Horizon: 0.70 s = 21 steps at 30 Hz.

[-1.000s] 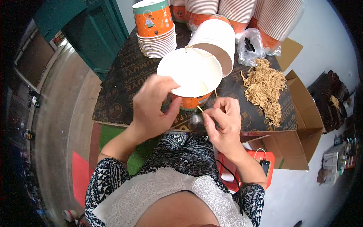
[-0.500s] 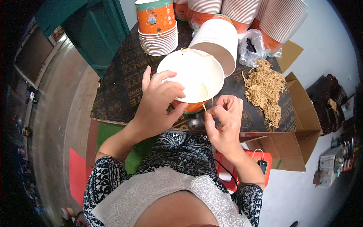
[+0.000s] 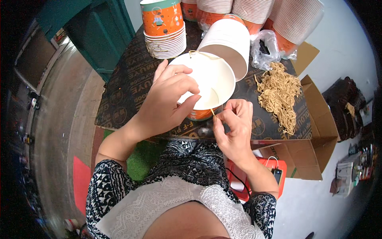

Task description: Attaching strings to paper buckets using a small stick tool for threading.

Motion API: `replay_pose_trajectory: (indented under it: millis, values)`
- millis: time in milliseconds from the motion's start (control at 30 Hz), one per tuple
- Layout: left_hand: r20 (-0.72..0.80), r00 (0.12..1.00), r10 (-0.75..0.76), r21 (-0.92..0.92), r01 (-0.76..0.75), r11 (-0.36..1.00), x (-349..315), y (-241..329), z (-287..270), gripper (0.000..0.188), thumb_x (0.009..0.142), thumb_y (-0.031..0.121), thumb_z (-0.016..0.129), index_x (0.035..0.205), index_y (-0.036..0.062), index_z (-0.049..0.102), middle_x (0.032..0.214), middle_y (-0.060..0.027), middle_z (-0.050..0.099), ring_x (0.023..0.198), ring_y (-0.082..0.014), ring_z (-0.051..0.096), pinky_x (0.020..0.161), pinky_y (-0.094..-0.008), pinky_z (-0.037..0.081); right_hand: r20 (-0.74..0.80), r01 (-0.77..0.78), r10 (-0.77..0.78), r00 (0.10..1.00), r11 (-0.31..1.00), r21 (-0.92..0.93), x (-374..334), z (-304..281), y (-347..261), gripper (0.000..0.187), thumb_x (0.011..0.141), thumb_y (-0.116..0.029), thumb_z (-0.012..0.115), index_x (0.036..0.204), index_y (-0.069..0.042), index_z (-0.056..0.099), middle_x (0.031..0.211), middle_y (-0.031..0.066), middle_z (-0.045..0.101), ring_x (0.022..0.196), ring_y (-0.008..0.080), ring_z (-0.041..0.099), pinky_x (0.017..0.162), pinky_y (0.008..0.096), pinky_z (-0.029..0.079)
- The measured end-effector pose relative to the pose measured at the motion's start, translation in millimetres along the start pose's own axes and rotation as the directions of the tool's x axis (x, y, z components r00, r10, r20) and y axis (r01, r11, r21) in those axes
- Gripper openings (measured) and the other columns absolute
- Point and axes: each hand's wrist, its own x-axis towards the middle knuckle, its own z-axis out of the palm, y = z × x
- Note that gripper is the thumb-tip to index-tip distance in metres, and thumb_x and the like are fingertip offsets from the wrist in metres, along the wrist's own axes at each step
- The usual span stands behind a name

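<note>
A white-lined paper bucket (image 3: 228, 76) with an orange outside is tipped with its mouth toward me near the table's front edge. A tan cord (image 3: 212, 112) comes out at its near rim, and a length of cord also shows inside and along the far rim. My right hand (image 3: 235, 125) pinches the cord's end between thumb and forefinger, just outside the near rim. Over the left part of the mouth is my left hand (image 3: 165, 97), fingers spread and holding nothing; whether it touches the rim I cannot tell.
A heap of tan cords (image 3: 279, 95) lies to the right on the dark table (image 3: 127, 93). Behind stand a white bucket on its side (image 3: 227, 44), a stack of orange buckets (image 3: 163, 22) and more stacks in plastic. Cardboard boxes (image 3: 318, 123) flank the right edge.
My left hand has shifted up and right, further over the bucket's mouth, its fingers lifting. My right hand has moved slightly left and down, still pinching the cord.
</note>
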Motion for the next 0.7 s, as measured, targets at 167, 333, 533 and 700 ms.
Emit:
replay_pose_trajectory:
  millis: [167, 333, 533, 700]
  values:
    - [0.114, 0.992, 0.062, -0.201, -0.038, 0.979, 13.1, -13.2, 2.2, 0.013, 0.087, 0.007, 0.065, 0.099, 0.0037, 0.066, 0.102, -0.0103, 0.067, 0.108, -0.0337, 0.060, 0.102, -0.0457, 0.041, -0.001, 0.020, -0.020, 1.000, 1.000, -0.006, 2.6, 2.2, 1.1, 0.011, 0.069, 0.002, 0.069, 0.073, -0.003, 0.059, 0.086, 0.0106, 0.052, 0.083, 0.0281, 0.047, 0.074, 0.0395, 0.036]
    - [0.453, 0.862, 0.228, -0.360, -0.057, 0.931, 35.4, -27.9, 11.9, 0.027, 0.090, 0.012, 0.059, 0.113, -0.0006, 0.066, 0.104, -0.0150, 0.067, 0.103, -0.0342, 0.059, 0.094, -0.0397, 0.046, -0.012, 0.025, -0.025, 1.000, 1.000, -0.018, 4.7, 7.5, 1.6, 0.011, 0.070, 0.000, 0.071, 0.075, -0.003, 0.061, 0.086, 0.0102, 0.052, 0.083, 0.0279, 0.047, 0.074, 0.0397, 0.037]
    - [0.619, 0.757, 0.209, -0.455, 0.129, 0.881, 42.4, -33.0, 21.3, 0.015, 0.087, 0.007, 0.052, 0.086, -0.0022, 0.064, 0.065, -0.0163, 0.063, 0.056, -0.0260, 0.063, 0.057, -0.0373, 0.050, -0.042, 0.043, -0.046, 0.998, 0.998, -0.055, 6.1, 7.9, 2.3, 0.012, 0.071, -0.001, 0.072, 0.078, -0.005, 0.063, 0.087, 0.0095, 0.053, 0.084, 0.0277, 0.048, 0.074, 0.0401, 0.037]
    - [0.606, 0.778, 0.167, -0.422, 0.137, 0.896, 41.8, -29.8, 20.8, 0.014, 0.085, 0.008, 0.054, 0.083, -0.0016, 0.063, 0.069, -0.0183, 0.064, 0.062, -0.0285, 0.064, 0.062, -0.0385, 0.050, -0.049, 0.050, -0.053, 0.997, 0.996, -0.068, 5.3, 8.5, 2.6, 0.013, 0.071, -0.002, 0.073, 0.079, -0.005, 0.063, 0.088, 0.0096, 0.054, 0.084, 0.0280, 0.048, 0.074, 0.0402, 0.037]
